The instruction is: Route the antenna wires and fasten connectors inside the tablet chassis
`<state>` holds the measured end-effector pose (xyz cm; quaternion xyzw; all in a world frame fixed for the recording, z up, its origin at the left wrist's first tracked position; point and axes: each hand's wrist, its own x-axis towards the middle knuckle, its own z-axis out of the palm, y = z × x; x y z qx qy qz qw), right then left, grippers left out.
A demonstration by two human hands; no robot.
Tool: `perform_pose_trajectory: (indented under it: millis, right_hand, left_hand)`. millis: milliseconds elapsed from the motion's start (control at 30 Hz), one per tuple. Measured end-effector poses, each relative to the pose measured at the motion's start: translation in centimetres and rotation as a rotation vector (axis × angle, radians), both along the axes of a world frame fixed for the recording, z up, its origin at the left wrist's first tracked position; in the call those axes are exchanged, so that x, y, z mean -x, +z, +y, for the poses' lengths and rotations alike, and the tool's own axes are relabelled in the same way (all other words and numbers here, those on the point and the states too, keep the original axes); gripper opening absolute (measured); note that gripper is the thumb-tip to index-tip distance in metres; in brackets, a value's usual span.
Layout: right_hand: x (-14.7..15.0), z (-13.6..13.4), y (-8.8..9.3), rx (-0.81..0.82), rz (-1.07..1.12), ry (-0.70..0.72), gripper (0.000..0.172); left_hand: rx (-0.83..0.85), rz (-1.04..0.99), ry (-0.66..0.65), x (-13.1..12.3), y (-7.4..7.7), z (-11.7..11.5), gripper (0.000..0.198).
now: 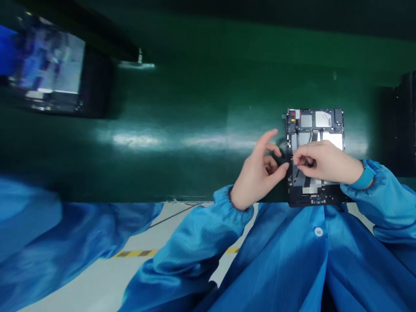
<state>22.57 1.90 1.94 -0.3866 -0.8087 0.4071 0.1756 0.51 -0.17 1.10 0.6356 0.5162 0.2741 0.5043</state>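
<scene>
An opened tablet-like device (316, 190), its inner boards, silver plates and ribbon cables exposed, lies at the front edge of the green bench. Over its middle, my right hand (325, 161) is closed in a pinch on a thin wire (307, 151); the fingers partly cover the wire and the parts below. My left hand (260, 171) is beside the device's left edge, fingers apart and the index stretched forward. Its thumb tip reaches that edge, and nothing shows in its grasp. A blue band circles my right wrist.
Green bench surface (201, 104) extends to the left and back. At the far left, a blurred dark unit (94, 86) has a bright screen-like face. A black object (401, 130) stands at the right edge. Another person's blue sleeve (81, 229) is at lower left.
</scene>
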Motion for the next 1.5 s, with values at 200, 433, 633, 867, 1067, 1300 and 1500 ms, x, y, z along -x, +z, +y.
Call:
perform_pose_trajectory:
  millis: [200, 433, 633, 867, 1067, 1300, 1500]
  right_hand:
    - [0.5, 1.0, -1.6, -0.206, 0.066, 0.046, 0.013]
    - [0.9, 1.5, -2.4, -0.201, 0.035, 0.024, 0.015]
    - [-0.2, 1.5, -1.2, -0.109, 0.120, 0.075, 0.019]
    - [-0.3, 1.3, -1.2, -0.244, 0.071, 0.035, 0.017]
    - [1.0, 1.2, -2.8, -0.345, 0.021, 0.011, 0.021]
    - [0.9, 1.2, -3.2, -0.360, -0.013, -0.007, 0.021]
    - [1.1, 1.2, -3.4, -0.378, -0.028, -0.020, 0.021]
  left_hand:
    - [0.305, -0.175, -0.027, -1.1, -1.8, -1.3, 0.072]
    - [0.387, -0.259, 0.012, -1.0, -1.9, -1.6, 0.072]
    - [0.438, -0.268, 0.014, -0.5, -1.8, -0.9, 0.072]
    - [0.453, -0.267, -0.005, -0.5, -1.8, -0.8, 0.076]
    - [0.377, -0.222, 0.057, -1.2, -1.7, -1.5, 0.074]
    - [0.349, -0.177, 0.077, -1.6, -1.5, -0.6, 0.067]
    - [0.256, -0.173, 0.134, -1.8, -2.3, 0.5, 0.051]
